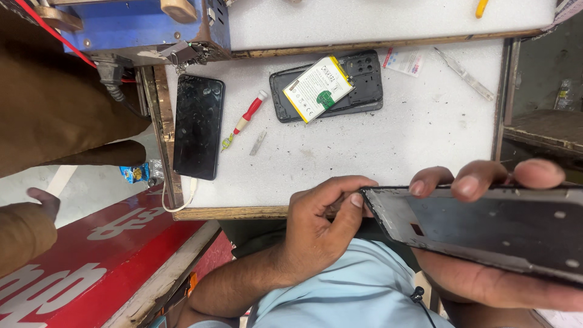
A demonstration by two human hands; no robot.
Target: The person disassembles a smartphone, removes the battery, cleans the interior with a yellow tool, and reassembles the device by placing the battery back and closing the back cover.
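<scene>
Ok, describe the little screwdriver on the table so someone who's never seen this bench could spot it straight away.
Start at the white table top beyond the two hands. A black phone lies face up at its left edge, and a phone back shell carrying a white battery lies further right. Between them lies the screwdriver, slanted: it alone has a red and white handle.

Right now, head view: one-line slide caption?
Both hands, left and right, hold a phone frame below a white workbench.
</scene>
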